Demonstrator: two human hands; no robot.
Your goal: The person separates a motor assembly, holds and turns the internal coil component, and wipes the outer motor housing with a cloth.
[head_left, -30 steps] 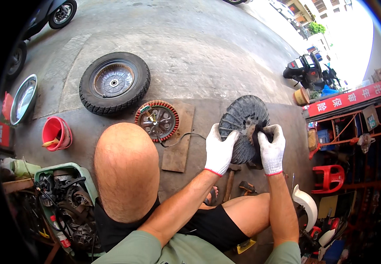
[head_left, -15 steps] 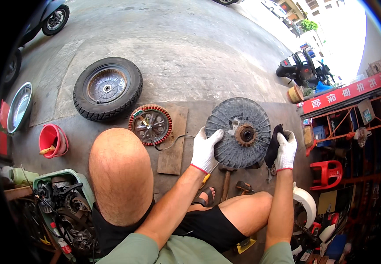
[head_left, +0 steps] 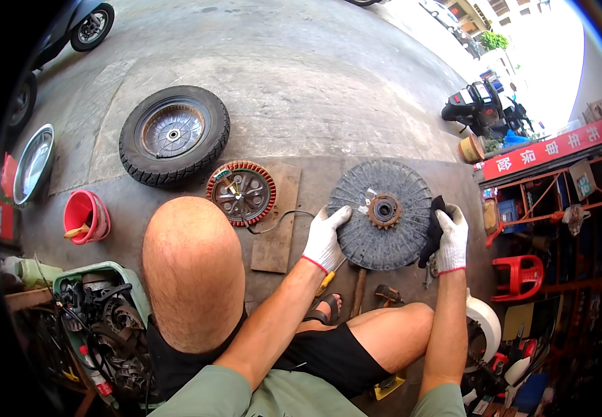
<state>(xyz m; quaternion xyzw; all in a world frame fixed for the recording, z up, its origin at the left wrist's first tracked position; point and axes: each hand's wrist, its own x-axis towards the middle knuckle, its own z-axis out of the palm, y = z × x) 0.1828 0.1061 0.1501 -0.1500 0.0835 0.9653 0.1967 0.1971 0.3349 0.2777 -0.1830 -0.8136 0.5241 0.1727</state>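
Note:
A round grey ribbed hub-motor cover (head_left: pixel 356 240) is held up in front of me, its face toward me. At its middle is a rusty toothed ring (head_left: pixel 384 211) around a dark bore. My left hand (head_left: pixel 323 240), in a white knit glove, grips the left rim with the thumb on the face. At the right rim my gloved right hand (head_left: pixel 451 240) is closed on a black cloth (head_left: pixel 433 233), which touches the edge. Left of the cover, a stator with red windings (head_left: pixel 241 193) lies beside a wooden board (head_left: pixel 276 236), its cable crossing the board.
A wheel with its tyre (head_left: pixel 174 135) lies farther off at left. Below the cover are a hammer handle (head_left: pixel 359 292) and a power drill (head_left: pixel 388 295). A red bucket (head_left: pixel 87 217) and a green crate of parts (head_left: pixel 106 333) stand left; a red stool (head_left: pixel 517 276) stands right.
The cover has tilted, so its face shows more squarely and the bore of the toothed ring is now visible. Both hands keep their hold. The whole view has shifted slightly.

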